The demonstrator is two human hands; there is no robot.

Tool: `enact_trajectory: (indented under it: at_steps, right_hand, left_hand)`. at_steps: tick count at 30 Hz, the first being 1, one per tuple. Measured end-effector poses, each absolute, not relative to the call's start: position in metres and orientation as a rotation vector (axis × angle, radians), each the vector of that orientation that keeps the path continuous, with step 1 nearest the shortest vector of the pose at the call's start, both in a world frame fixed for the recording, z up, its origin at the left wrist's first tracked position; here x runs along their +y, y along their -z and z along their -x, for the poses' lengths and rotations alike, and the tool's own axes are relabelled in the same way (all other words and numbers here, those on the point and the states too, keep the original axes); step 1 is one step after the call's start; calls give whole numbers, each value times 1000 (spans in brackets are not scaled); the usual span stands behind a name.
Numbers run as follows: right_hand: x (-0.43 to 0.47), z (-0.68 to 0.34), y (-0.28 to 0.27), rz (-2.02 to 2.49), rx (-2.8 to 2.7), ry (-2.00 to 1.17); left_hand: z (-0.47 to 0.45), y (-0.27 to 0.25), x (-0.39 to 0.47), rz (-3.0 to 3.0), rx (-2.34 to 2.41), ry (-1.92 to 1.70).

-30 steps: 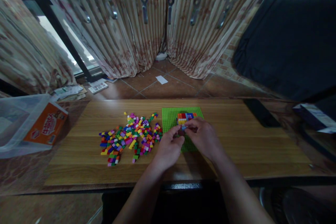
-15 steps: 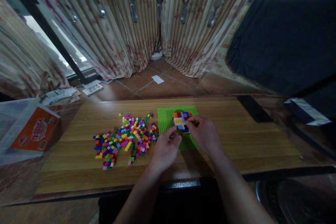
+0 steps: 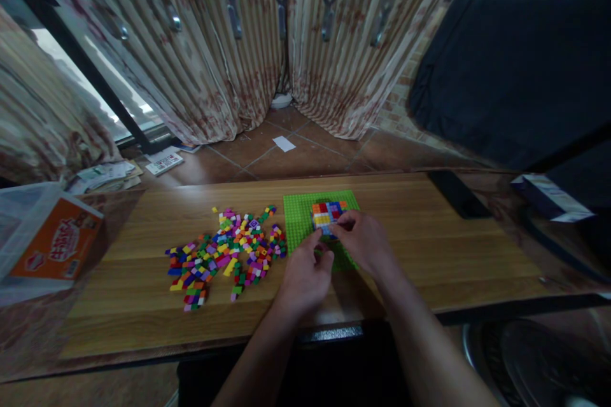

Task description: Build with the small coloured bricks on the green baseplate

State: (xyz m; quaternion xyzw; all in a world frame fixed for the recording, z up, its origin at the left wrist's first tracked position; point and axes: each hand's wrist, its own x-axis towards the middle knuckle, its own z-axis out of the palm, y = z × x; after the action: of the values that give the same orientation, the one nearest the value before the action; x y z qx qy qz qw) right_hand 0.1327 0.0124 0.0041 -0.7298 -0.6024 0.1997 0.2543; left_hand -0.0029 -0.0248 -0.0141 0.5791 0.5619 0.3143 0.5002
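A block of colourful toy building bricks (image 3: 322, 219) stands on a green studded baseplate (image 3: 296, 206). Its top shows orange, red, yellow, white and blue pieces. At the block's front left corner is my left hand (image 3: 308, 270), its index finger stretched to the edge and its thumb apart. My right hand (image 3: 365, 241) reaches in from the right, thumb and index finger pinched together over the front part of the block. Whatever is between those fingertips is too small and covered to make out. Both hands hide the block's front and right sides.
Left of the baseplate, many loose bricks (image 3: 229, 248) spread over the wooden table (image 3: 143, 324). A black phone-like slab (image 3: 458, 194) lies at the back right. Beyond the left edge stands a clear plastic bin (image 3: 28, 203) with an orange label. A box (image 3: 551, 197) is off the right end.
My right hand's pinched fingertips have shifted slightly left, over the front of the block. My left hand has barely moved. The whole view has drifted a little.
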Motion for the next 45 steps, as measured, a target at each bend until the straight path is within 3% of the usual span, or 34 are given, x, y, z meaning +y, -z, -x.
enact_trajectory:
  at_steps: [20,33,39,45]
  right_hand:
    - [18,-131,1,1906,-1642,-615]
    - [23,-148,-19,1300,-780,-786]
    - [13,-117,-18,1293,-996,-826]
    - [-7,-85,-6,1295,-1733,-869]
  left_hand:
    - [3,11,-27,-1513,1435,-721]
    - [63,3,-1,-1198,1427,-1296]
    - [97,-16,4,-806,1494,-1699]
    - [126,-28,-1,-440,1286,-1874]
